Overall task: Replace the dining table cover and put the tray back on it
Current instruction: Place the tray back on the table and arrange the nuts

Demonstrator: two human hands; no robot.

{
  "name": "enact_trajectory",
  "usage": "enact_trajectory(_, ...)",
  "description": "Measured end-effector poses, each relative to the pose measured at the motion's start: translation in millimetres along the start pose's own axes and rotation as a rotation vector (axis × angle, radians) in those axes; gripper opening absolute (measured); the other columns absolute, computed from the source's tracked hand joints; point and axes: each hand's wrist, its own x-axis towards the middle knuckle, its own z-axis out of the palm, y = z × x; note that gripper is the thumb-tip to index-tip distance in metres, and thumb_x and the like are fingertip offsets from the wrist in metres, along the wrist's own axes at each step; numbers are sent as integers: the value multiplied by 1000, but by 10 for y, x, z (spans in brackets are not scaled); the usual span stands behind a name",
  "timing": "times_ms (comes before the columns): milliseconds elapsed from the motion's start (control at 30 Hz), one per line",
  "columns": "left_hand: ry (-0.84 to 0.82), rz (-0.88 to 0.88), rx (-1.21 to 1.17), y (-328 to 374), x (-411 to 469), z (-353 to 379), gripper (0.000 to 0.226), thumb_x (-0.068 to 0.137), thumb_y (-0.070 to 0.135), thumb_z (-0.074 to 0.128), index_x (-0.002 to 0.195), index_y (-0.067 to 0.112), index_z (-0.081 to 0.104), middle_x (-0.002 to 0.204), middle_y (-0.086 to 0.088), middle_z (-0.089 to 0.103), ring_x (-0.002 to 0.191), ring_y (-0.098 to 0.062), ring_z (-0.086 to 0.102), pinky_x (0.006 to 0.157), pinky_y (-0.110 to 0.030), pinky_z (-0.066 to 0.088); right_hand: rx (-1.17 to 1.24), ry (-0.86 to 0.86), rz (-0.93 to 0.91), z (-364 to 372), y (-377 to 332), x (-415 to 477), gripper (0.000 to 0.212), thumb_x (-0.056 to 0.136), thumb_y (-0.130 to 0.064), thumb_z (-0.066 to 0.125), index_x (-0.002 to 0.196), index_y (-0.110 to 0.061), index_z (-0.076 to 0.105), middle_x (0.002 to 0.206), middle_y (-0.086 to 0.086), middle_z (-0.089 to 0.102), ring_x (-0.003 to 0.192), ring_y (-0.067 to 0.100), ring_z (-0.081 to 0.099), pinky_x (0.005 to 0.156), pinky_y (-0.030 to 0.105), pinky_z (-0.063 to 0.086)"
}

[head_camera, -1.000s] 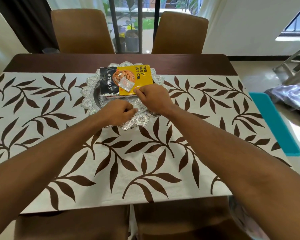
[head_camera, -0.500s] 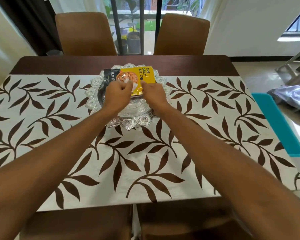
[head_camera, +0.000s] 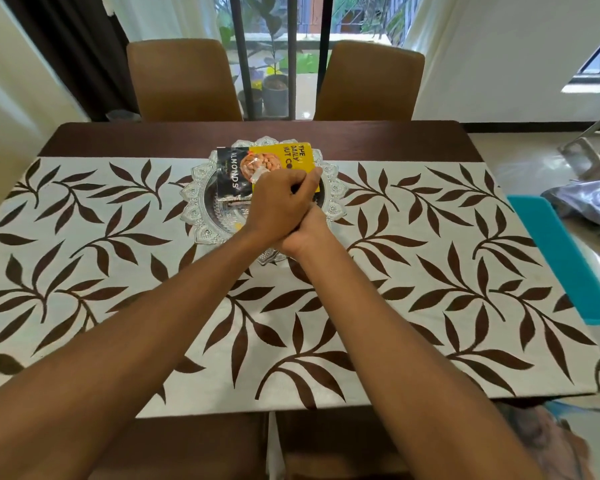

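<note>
— What surrounds the tray (head_camera: 194,197)?

— It sits on the white, brown-leafed table cover (head_camera: 413,278), near the cover's far edge, with a strip of bare dark table (head_camera: 378,140) beyond it. Two tan chairs (head_camera: 182,79) stand at the far side, potted plants (head_camera: 274,88) behind the window bars between them. A teal mat (head_camera: 565,258) lies off the table's right end, with a crumpled shiny plastic sheet (head_camera: 582,202) past it.

— And what is in the way?

— The hands themselves. The left hand (head_camera: 279,202) lies over the right hand (head_camera: 307,233), both above the tray's near-right part, hiding that stretch of rim. The black packet marked ALMONDS (head_camera: 232,176) and the yellow nut packet (head_camera: 291,155) lie in the tray; the left hand covers the yellow one's lower edge.

— The fingers?

— The left hand's fingers are curled in a loose fist by the yellow packet's edge, next to a small clear sachet (head_camera: 258,173); whether they pinch anything, I cannot tell. The right hand's fingers are hidden beneath the left hand, so I cannot tell their state either.

— What differs from half a second ago?

— Then the hands were side by side, apart, each at the packets. Now the left has crossed over the right. The tray and the cover lie as before.
</note>
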Motion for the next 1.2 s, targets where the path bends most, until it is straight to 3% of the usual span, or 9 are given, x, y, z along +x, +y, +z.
enact_trajectory(67,7,-3,15,8,-1,-11,55,99,34,57,49,17,40,43,7,29,44,-12,30,48,-22,19,-57,-2,22,8,-13,-48,28,103,-33,49,101,-9,63,93,8,67,91,22,63,101,32,47)
enact_trajectory(200,24,34,97,47,-22,-48,53,98,35,59,50,20,40,44,7,32,43,-10,30,47,-25,22,-24,-44,47,21,-71,-101,28,103,-29,51,95,-6,65,80,10,71,86,24,65,83,35,52)
enact_trajectory(433,15,110,6,41,-186,-244,28,97,30,62,73,15,67,63,5,62,58,-9,56,56,-26,43,-290,67,-79,6,-205,129,29,103,-26,50,94,-3,65,80,8,66,77,21,66,79,31,55)
enact_trajectory(500,34,111,-18,-17,-209,-357,28,99,27,61,81,9,70,71,2,68,66,-10,64,62,-26,49,-341,144,-110,46,-265,205,24,104,-27,51,92,-8,61,70,4,58,58,13,60,57,22,56)
enact_trajectory(567,74,44,-24,-105,-211,-476,26,99,25,61,87,5,71,76,0,69,71,-7,65,64,-21,49,-334,145,-107,74,-354,221,34,107,-32,48,78,-14,52,53,-1,49,36,5,44,31,13,35)
enact_trajectory(633,24,-62,5,-261,-213,-623,22,98,24,62,92,6,71,80,1,68,71,-1,62,62,-15,47,-394,114,-108,91,-422,190,42,108,-37,46,71,-18,45,48,-4,43,31,2,33,27,13,22)
enact_trajectory(733,-246,-212,108,-543,-270,-845,25,97,34,62,111,15,71,108,-2,71,88,-6,67,77,-30,59,-701,171,-205,58,-493,175,45,106,-39,49,67,-19,45,52,-4,40,35,4,27,31,16,20)
enact_trajectory(900,-656,-94,417,-655,-454,-919,69,91,70,39,130,19,64,124,-3,68,106,-19,64,89,-42,54,-1805,212,-773,-101,-518,290,58,106,-39,48,54,-18,34,51,-2,32,47,13,28,50,30,20)
enact_trajectory(1200,-687,44,513,-565,-526,-933,56,95,61,42,114,18,73,106,0,74,92,-15,66,78,-40,56,-2012,109,-997,-250,-423,442,57,107,-36,47,54,-18,37,50,-2,37,47,11,31,50,31,20)
